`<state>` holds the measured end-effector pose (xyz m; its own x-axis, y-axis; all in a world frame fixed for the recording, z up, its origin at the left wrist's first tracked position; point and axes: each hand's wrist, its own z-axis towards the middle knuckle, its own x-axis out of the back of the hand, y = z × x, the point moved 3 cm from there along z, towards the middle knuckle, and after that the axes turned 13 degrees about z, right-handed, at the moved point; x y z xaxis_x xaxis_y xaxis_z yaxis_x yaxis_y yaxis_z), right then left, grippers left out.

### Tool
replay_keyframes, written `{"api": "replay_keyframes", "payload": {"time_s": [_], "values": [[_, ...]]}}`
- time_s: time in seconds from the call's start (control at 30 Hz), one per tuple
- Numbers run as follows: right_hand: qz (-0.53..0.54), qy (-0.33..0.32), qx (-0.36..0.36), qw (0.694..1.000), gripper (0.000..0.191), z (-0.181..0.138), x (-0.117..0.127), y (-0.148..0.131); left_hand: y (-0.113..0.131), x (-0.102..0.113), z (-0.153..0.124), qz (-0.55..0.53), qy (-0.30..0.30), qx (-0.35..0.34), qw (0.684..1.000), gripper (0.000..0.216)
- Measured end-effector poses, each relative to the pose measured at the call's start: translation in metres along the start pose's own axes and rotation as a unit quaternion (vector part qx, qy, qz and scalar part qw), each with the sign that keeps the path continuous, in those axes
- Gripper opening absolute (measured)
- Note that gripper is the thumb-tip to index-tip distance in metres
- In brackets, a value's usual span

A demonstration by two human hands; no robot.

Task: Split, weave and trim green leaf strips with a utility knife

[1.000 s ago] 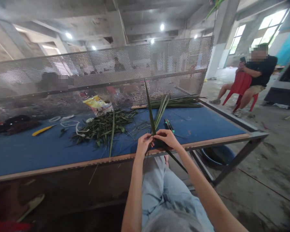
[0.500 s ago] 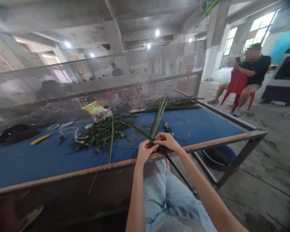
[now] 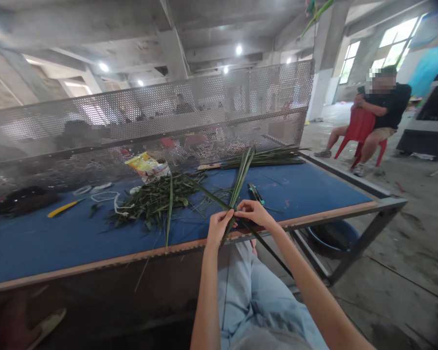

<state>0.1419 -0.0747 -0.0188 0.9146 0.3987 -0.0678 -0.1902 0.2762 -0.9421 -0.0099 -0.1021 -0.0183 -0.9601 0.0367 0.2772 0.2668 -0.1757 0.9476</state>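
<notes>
Both my hands meet at the near edge of the blue-topped table [image 3: 58, 238]. My left hand [image 3: 219, 226] and my right hand [image 3: 253, 213] pinch a bunch of long green palm leaf strips [image 3: 241, 177] where they cross. Some strips fan up and away over the table, one leans to the left, and a dark strip trails down to the right past my knee. A heap of cut green leaf scraps [image 3: 156, 197] lies on the table to the left of my hands.
A dark tool with a green tip [image 3: 255, 193] lies just beyond my hands. A yellow knife [image 3: 63, 208], white cord [image 3: 107, 197] and a yellow bag [image 3: 146, 163] lie farther left. More long leaves [image 3: 270, 156] rest by the perforated metal screen [image 3: 149, 116]. A person sits on a red chair [image 3: 361, 129] at right.
The tall leaf strip that stood upright a second ago has been bent down to the left. My hands stay together at the crossing point, fingers shifting slightly.
</notes>
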Motion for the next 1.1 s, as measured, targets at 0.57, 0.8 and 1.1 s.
{"api": "replay_keyframes", "payload": {"time_s": [0.57, 0.8, 1.1], "values": [[0.041, 0.027, -0.012, 0.999, 0.034, 0.001, 0.005, 0.007, -0.002, -0.001, 0.002, -0.083, 0.040, 0.004, 0.996, 0.027], [0.093, 0.016, -0.023, 0.995, 0.028, 0.001, 0.004, 0.009, -0.002, -0.005, 0.000, -0.058, 0.049, -0.013, 0.997, 0.028], [0.036, 0.018, -0.019, 0.999, 0.033, -0.002, 0.002, 0.003, -0.006, -0.005, 0.004, -0.058, 0.051, 0.006, 0.997, 0.025]]}}
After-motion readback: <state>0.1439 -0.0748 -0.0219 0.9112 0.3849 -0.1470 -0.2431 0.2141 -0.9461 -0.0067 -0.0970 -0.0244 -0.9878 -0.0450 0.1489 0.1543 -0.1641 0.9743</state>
